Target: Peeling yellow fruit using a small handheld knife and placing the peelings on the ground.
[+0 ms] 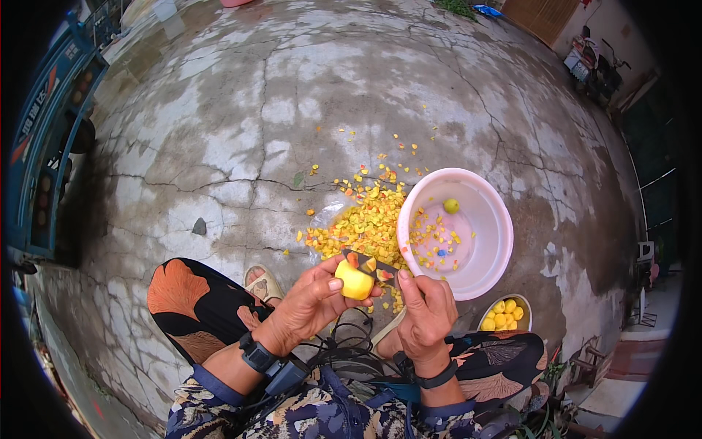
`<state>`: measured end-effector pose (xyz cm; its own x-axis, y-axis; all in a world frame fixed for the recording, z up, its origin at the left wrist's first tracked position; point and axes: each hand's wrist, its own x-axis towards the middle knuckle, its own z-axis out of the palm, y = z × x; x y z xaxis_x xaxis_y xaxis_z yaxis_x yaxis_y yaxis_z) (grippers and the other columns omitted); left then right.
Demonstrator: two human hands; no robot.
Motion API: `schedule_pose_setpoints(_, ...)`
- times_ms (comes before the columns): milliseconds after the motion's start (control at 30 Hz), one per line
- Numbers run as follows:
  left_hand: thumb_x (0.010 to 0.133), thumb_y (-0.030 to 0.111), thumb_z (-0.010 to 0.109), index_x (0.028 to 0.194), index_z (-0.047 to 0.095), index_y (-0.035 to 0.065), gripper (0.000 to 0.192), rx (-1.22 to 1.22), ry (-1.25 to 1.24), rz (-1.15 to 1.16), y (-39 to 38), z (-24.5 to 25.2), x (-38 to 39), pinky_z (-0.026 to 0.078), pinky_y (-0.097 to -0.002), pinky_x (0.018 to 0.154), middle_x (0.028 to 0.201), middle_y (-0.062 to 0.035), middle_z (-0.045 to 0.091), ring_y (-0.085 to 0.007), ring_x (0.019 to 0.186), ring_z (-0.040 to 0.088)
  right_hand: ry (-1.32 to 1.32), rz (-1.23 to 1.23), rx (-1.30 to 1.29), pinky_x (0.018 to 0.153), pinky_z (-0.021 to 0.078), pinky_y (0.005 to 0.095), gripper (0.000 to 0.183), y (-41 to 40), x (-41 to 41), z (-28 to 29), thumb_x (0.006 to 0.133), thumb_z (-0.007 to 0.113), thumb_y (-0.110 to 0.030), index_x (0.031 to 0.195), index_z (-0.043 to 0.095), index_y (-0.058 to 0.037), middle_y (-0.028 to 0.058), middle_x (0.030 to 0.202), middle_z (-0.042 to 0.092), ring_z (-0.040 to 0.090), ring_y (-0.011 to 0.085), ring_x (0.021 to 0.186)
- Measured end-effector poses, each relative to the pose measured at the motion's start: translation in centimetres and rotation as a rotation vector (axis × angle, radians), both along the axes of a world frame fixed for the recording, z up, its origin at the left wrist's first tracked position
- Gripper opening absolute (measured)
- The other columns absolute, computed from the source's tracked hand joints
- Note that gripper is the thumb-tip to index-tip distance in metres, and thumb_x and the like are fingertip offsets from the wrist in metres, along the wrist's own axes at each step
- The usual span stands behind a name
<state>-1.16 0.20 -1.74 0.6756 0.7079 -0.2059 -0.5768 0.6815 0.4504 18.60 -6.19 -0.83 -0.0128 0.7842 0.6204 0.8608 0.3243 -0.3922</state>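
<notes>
Between the fingers and thumb of my left hand [312, 304] is a peeled yellow fruit [354, 281], perhaps a peach. My right hand [426, 310] grips a knife whose dark blade [368, 265] lies along the fruit's upper side. Bits of peel [385, 275] cling to the blade, and the knife's handle is hidden in my fist. Just beyond my hands, a heap of yellow and reddish peelings [362, 219] lies on the ground, partly over clear plastic [329, 213]. Beside the heap stands a pale pink plastic basin [502, 241], holding one greenish-yellow fruit [451, 206] and scattered scraps.
By my right knee, a metal bowl [530, 315] holds several peeled yellow fruits [502, 315]. Black cables [343, 343] hang between my legs. A blue vehicle [52, 137] borders the cracked concrete [219, 137] on the left. A scooter [598, 66] stands at the far right.
</notes>
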Motion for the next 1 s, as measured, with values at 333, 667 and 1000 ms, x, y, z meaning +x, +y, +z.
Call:
schedule_pose_setpoints(333, 0.082, 0.035, 0.081, 0.135, 0.047, 0.0035, 0.070, 0.025, 0.070, -0.034, -0.1, -0.2, 0.0, 0.053, -0.0369, 0.095, 0.129, -0.0195, 0.058, -0.0252, 0.117, 0.061, 0.068, 0.208, -0.016, 0.065, 0.0450, 0.0355, 0.048, -0.5, -0.7, 2.0, 0.071, 0.067, 0.002, 0.117, 0.072, -0.0098, 0.0068, 0.089, 0.062, 0.059, 0.0238, 0.073)
schedule_pose_setpoints(667, 0.085, 0.018, 0.074, 0.142, 0.040, 0.0015, 0.068, 0.009, 0.009, -0.114, -0.2, 0.9, -0.4, 0.052, -0.0407, 0.096, 0.133, -0.0183, 0.057, -0.0306, 0.121, 0.060, 0.190, 0.041, -0.037, 0.062, 0.0463, 0.0355, 0.052, 0.1, 0.6, 0.7, 0.064, 0.064, 0.009, 0.113, 0.073, -0.0063, 0.0079, 0.084, 0.062, 0.059, 0.0245, 0.072)
schedule_pose_setpoints(1000, 0.084, 0.020, 0.078, 0.147, 0.039, -0.0024, 0.077, 0.098, 0.115, -0.107, -0.2, 0.2, -0.1, 0.050, -0.0309, 0.096, 0.123, -0.0084, 0.062, -0.0169, 0.109, 0.063, 0.040, 0.189, -0.008, 0.064, 0.0438, 0.0353, 0.051, -0.6, -0.2, 1.9, 0.069, 0.066, 0.001, 0.118, 0.072, -0.0100, 0.0060, 0.091, 0.061, 0.059, 0.0235, 0.073)
